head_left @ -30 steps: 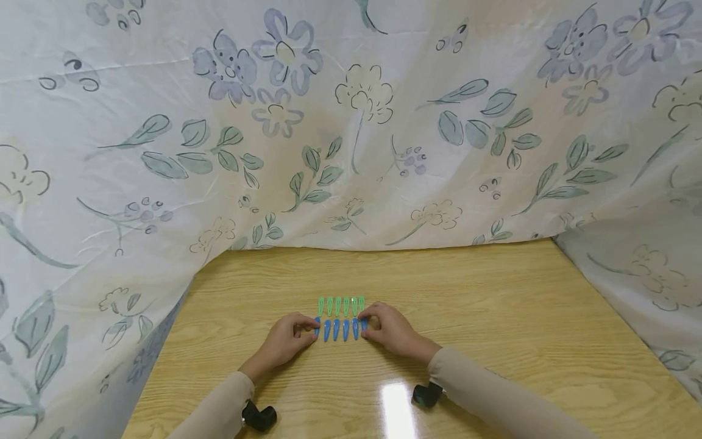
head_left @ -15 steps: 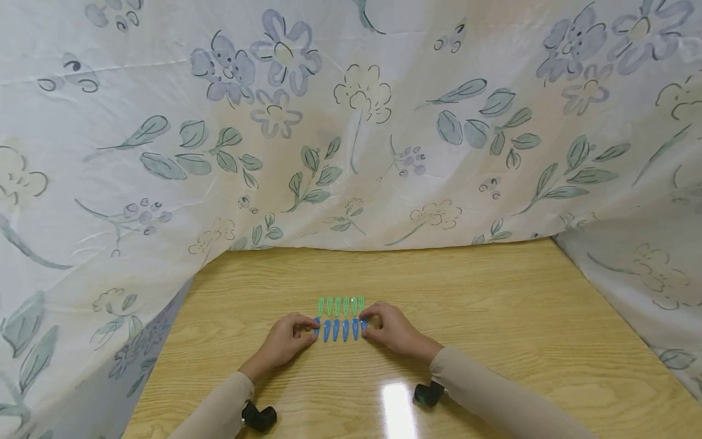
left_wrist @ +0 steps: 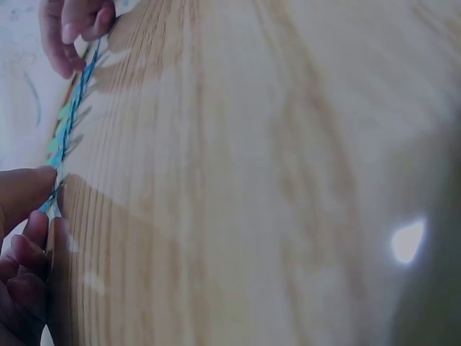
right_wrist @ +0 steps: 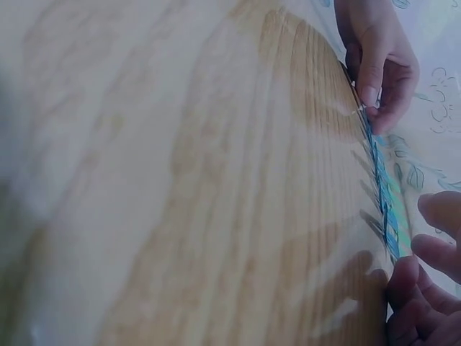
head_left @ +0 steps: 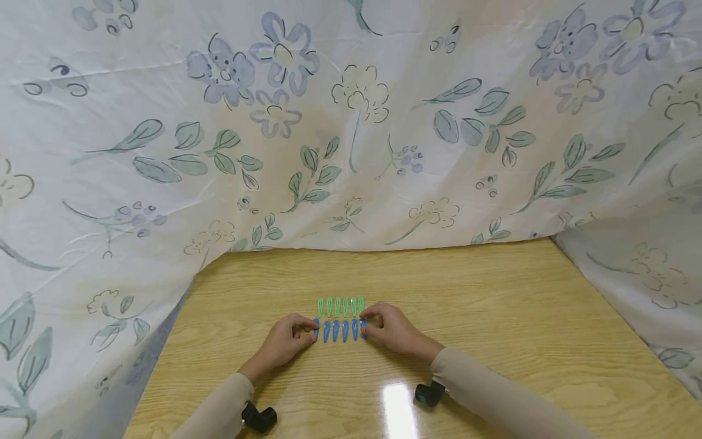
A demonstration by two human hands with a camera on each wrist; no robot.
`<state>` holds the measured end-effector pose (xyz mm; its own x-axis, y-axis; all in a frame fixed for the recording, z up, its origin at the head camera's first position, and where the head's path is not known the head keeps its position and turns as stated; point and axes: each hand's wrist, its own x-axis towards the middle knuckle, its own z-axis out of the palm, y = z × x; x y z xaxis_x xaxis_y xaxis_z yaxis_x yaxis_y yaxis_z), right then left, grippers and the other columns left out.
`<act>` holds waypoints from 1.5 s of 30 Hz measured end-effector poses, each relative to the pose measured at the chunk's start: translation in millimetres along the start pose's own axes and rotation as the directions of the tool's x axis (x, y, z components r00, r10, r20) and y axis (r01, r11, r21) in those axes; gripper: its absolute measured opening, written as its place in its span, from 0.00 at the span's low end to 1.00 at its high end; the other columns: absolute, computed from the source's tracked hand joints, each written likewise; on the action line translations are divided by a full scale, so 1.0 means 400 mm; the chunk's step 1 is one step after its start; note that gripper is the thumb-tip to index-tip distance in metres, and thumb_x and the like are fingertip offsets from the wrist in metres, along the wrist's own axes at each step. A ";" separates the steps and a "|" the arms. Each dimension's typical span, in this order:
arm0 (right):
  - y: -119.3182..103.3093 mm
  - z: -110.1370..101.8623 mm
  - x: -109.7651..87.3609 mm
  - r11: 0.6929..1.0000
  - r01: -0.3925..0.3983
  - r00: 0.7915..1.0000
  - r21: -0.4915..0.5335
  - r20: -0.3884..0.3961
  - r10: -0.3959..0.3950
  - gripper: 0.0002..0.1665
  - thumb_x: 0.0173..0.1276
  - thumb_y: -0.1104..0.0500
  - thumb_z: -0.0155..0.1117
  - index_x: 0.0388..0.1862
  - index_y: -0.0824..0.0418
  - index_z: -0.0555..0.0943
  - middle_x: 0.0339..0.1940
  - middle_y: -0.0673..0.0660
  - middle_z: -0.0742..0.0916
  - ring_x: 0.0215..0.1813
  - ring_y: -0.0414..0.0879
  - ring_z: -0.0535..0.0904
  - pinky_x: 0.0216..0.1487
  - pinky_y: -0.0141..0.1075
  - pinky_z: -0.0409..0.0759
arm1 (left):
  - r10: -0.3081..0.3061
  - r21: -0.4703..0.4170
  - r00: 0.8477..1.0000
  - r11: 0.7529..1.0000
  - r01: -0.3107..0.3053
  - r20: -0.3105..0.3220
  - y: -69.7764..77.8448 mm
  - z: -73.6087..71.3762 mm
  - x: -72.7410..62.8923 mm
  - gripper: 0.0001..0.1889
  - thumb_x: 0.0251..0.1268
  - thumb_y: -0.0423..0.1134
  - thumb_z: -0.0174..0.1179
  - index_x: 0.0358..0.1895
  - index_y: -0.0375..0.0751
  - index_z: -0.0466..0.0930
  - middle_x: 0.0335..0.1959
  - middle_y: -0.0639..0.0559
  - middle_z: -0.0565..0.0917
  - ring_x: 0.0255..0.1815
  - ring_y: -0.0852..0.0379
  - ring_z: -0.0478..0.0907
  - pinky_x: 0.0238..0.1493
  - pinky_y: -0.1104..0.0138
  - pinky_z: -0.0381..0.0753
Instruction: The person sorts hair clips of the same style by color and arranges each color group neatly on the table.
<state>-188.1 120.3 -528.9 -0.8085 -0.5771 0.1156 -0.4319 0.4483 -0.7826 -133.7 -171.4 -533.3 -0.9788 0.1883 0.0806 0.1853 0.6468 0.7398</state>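
Note:
Several blue snap hair clips lie side by side in a row on the wooden table, points toward the wearer. Behind them runs a matching row of green snap hair clips. My left hand holds the leftmost blue clip by its two ends, between thumb and forefinger. At the other end of the row, my right hand has thumb and fingers around the rightmost blue clip, partly covering it. In the left wrist view, the left fingers are at the near end of the blue row.
A floral cloth hangs behind the wooden table and along its sides. Black wrist cameras sit under both sleeves. A bright light reflection shows on the tabletop near the front.
Both hands stay almost still at the ends of the blue row. The head view shifts very slightly.

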 end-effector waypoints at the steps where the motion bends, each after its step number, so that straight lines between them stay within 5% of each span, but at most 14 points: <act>1: 0.001 0.000 0.000 1.000 -0.002 1.000 0.002 0.001 0.002 0.16 0.71 0.59 0.67 0.55 0.63 0.85 0.52 0.60 0.85 0.21 0.33 0.69 0.22 0.28 0.71 | -0.003 0.000 1.000 1.000 0.003 0.001 -0.001 0.001 0.000 0.08 0.66 0.37 0.69 0.46 0.48 0.89 0.46 0.50 0.86 0.25 0.66 0.69 0.28 0.71 0.71; 7: 0.007 -0.003 -0.001 0.999 -0.015 1.000 0.031 0.007 0.015 0.16 0.72 0.59 0.66 0.55 0.64 0.84 0.42 0.58 0.84 0.19 0.33 0.68 0.21 0.27 0.70 | -0.010 -0.005 1.000 1.000 0.010 -0.006 -0.005 0.004 -0.001 0.08 0.65 0.37 0.69 0.46 0.48 0.89 0.45 0.50 0.86 0.25 0.66 0.68 0.28 0.71 0.71; 14: 0.008 -0.014 0.000 0.994 -0.031 0.999 0.108 0.045 0.026 0.17 0.73 0.60 0.64 0.57 0.66 0.83 0.17 0.52 0.79 0.16 0.34 0.69 0.19 0.27 0.69 | -0.011 -0.021 1.000 1.000 0.011 -0.004 -0.001 0.001 -0.001 0.09 0.65 0.37 0.68 0.48 0.47 0.89 0.42 0.51 0.85 0.24 0.65 0.67 0.27 0.71 0.70; 18: 0.006 -0.018 0.000 0.991 -0.029 0.998 0.131 0.054 0.022 0.17 0.73 0.61 0.64 0.57 0.68 0.82 0.15 0.55 0.80 0.16 0.34 0.70 0.19 0.27 0.69 | -0.006 -0.047 1.000 0.999 0.006 0.003 -0.002 -0.003 0.000 0.10 0.66 0.37 0.68 0.49 0.46 0.88 0.41 0.51 0.85 0.23 0.66 0.67 0.27 0.71 0.70; 28: 0.008 -0.024 -0.005 0.978 -0.029 0.999 0.206 0.050 0.019 0.19 0.76 0.61 0.61 0.60 0.69 0.80 0.50 0.63 0.88 0.21 0.36 0.74 0.21 0.27 0.74 | 0.017 -0.181 1.000 0.983 -0.018 -0.007 -0.004 -0.009 0.001 0.10 0.72 0.35 0.62 0.51 0.37 0.87 0.43 0.40 0.87 0.23 0.68 0.68 0.27 0.72 0.72; 45: 0.014 -0.039 -0.008 0.974 -0.050 0.998 0.222 0.046 0.041 0.19 0.77 0.58 0.59 0.60 0.69 0.80 0.48 0.63 0.86 0.23 0.42 0.79 0.22 0.28 0.76 | 0.011 -0.200 1.000 0.980 -0.014 -0.015 -0.016 -0.020 0.019 0.12 0.74 0.39 0.60 0.51 0.36 0.87 0.52 0.37 0.86 0.31 0.69 0.74 0.34 0.73 0.77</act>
<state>-194.1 135.4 -524.3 -0.8062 -0.5889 0.0558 -0.2917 0.3137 -0.9036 -142.8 -179.9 -532.1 -0.9779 0.1843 0.0986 0.1775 0.4832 0.8573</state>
